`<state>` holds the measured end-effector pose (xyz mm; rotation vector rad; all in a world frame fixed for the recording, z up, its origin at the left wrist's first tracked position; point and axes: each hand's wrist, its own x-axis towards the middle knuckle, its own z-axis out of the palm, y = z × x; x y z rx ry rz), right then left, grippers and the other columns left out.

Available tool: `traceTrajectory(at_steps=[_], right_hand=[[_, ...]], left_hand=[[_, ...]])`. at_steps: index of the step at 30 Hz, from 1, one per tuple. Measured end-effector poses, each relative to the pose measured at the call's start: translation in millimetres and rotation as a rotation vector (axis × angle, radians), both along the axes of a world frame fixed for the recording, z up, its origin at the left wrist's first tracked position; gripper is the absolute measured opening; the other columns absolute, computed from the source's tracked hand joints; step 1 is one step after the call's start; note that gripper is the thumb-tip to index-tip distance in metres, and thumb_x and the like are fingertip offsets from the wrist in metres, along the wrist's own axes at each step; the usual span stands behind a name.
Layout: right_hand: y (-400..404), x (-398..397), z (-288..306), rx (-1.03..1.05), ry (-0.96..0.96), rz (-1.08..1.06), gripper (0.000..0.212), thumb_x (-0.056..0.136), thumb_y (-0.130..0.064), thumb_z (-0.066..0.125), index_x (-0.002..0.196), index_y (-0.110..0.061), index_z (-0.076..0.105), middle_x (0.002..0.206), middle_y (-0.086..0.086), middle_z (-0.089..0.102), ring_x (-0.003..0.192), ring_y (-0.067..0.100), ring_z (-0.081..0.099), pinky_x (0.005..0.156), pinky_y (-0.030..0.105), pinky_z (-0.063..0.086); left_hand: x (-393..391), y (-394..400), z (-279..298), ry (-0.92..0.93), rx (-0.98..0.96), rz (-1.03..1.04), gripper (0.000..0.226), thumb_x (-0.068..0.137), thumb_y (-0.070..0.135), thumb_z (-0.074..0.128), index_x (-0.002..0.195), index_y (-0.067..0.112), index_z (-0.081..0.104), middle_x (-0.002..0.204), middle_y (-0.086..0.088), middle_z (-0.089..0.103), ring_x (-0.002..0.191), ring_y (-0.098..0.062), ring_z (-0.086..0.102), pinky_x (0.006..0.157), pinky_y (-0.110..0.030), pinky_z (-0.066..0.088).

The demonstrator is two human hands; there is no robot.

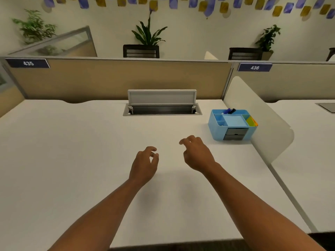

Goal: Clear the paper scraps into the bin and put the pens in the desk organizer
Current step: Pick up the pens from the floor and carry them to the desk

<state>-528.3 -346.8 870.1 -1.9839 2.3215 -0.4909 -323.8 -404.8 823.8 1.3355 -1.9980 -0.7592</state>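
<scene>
A light blue desk organizer [232, 124] stands at the right back of the white desk [72, 151]. Pens [229, 111] with dark blue caps stick out of its rear compartment, and coloured sticky notes [252, 121] fill its right slot. My left hand [145, 163] hovers over the desk's middle, fingers loosely curled and holding nothing. My right hand [196, 153] hangs a little to the right and further forward, fingers apart and empty, left of the organizer. No paper scraps or bin are in view.
An open grey cable hatch [162, 105] sits in the desk at the back centre. A tan partition [117, 78] closes the far side, and a curved white divider [262, 124] borders the right edge beside the organizer.
</scene>
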Motion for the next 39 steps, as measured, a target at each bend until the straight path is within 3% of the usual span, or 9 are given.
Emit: traceTrajectory(at_steps=[10, 16, 21, 27, 31, 39], right_hand=[[68.0, 50.9, -9.5, 0.052, 0.041, 0.061, 0.041, 0.090, -0.011, 0.048, 0.129, -0.024, 0.054, 0.131, 0.003, 0.054, 0.114, 0.026, 0.050, 0.083, 0.040, 0.052], [101.0, 64.5, -16.1, 0.056, 0.048, 0.106, 0.040, 0.090, -0.014, 0.048, 0.128, -0.024, 0.055, 0.130, 0.003, 0.055, 0.113, 0.026, 0.051, 0.082, 0.040, 0.052], [129.9, 79.8, -25.3, 0.048, 0.027, 0.140, 0.037, 0.092, -0.017, 0.052, 0.127, -0.027, 0.056, 0.133, 0.002, 0.056, 0.116, 0.024, 0.053, 0.087, 0.038, 0.054], [175.6, 103.6, -31.2, 0.058, 0.006, 0.228, 0.039, 0.090, -0.020, 0.054, 0.128, -0.027, 0.055, 0.133, 0.003, 0.056, 0.116, 0.025, 0.055, 0.087, 0.038, 0.053], [207.2, 120.5, -33.4, 0.131, 0.004, 0.301, 0.043, 0.089, -0.021, 0.054, 0.132, -0.025, 0.051, 0.135, 0.006, 0.054, 0.119, 0.026, 0.052, 0.089, 0.039, 0.051], [256.7, 160.3, -43.9, 0.134, -0.064, 0.408, 0.045, 0.088, -0.028, 0.054, 0.132, -0.025, 0.049, 0.127, 0.006, 0.056, 0.113, 0.026, 0.055, 0.088, 0.041, 0.053]], left_hand=[[22.8, 78.0, 2.7, 0.031, 0.048, 0.006, 0.023, 0.095, 0.037, 0.047, 0.116, 0.032, 0.055, 0.099, 0.015, 0.060, 0.105, -0.010, 0.054, 0.080, -0.026, 0.041], [34.7, 118.0, 0.6, 0.007, 0.048, 0.068, 0.027, 0.098, 0.033, 0.049, 0.123, 0.024, 0.055, 0.117, 0.001, 0.064, 0.108, -0.015, 0.059, 0.083, -0.023, 0.044], [41.3, 151.3, 6.7, 0.029, 0.052, 0.130, 0.026, 0.099, 0.031, 0.048, 0.123, 0.022, 0.055, 0.115, -0.001, 0.066, 0.094, -0.012, 0.059, 0.079, -0.023, 0.045], [57.8, 218.1, -1.1, 0.008, 0.048, 0.191, 0.028, 0.099, 0.032, 0.048, 0.124, 0.022, 0.055, 0.117, 0.000, 0.065, 0.091, -0.010, 0.057, 0.080, -0.023, 0.047], [74.9, 267.2, -10.9, 0.008, 0.055, 0.214, 0.026, 0.098, 0.035, 0.048, 0.122, 0.027, 0.055, 0.107, 0.008, 0.063, 0.084, -0.002, 0.059, 0.071, -0.018, 0.045], [125.2, 333.9, -27.6, -0.132, 0.069, 0.296, 0.025, 0.096, 0.039, 0.049, 0.119, 0.031, 0.055, 0.096, 0.014, 0.060, 0.083, -0.001, 0.058, 0.067, -0.020, 0.045]])
